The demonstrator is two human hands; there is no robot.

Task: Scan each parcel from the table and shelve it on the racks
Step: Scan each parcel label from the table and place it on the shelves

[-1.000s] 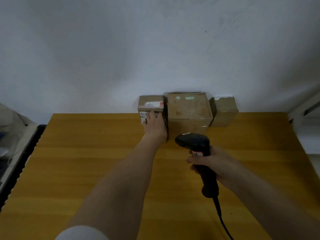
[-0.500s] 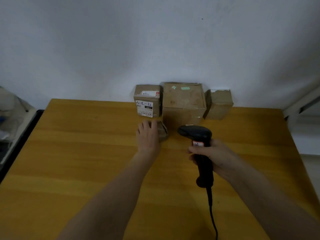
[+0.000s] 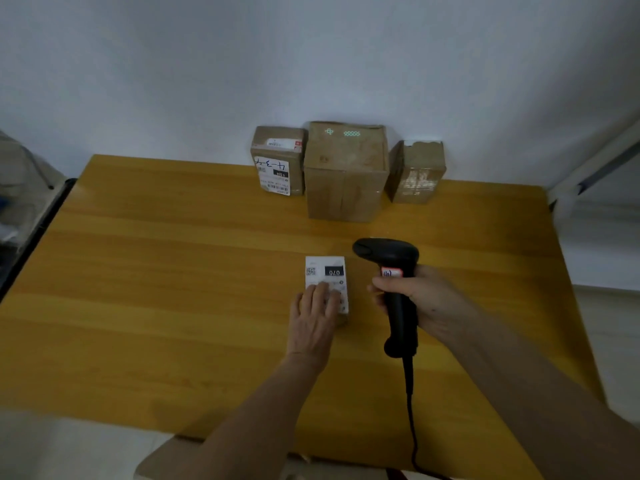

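A small parcel [image 3: 326,271] with a white label lies flat on the wooden table [image 3: 173,271], label up. My left hand [image 3: 313,315] rests on its near end with fingers straight. My right hand [image 3: 420,299] grips the handle of a black barcode scanner [image 3: 391,261], whose head points left towards the parcel. Three brown cardboard parcels stand against the wall at the back: a labelled one [image 3: 278,161], a larger one [image 3: 346,171] in the middle and a small one [image 3: 417,171] to the right.
The scanner's cable [image 3: 410,410] runs down over the table's near edge. A white rack frame [image 3: 588,168] stands at the right. Dark clutter [image 3: 20,209] sits beyond the table's left edge. A cardboard piece [image 3: 162,459] shows below the near edge.
My left hand has drawn the small parcel from beside the back boxes towards me; it now lies label up near the scanner. The right hand kept hold of the scanner.
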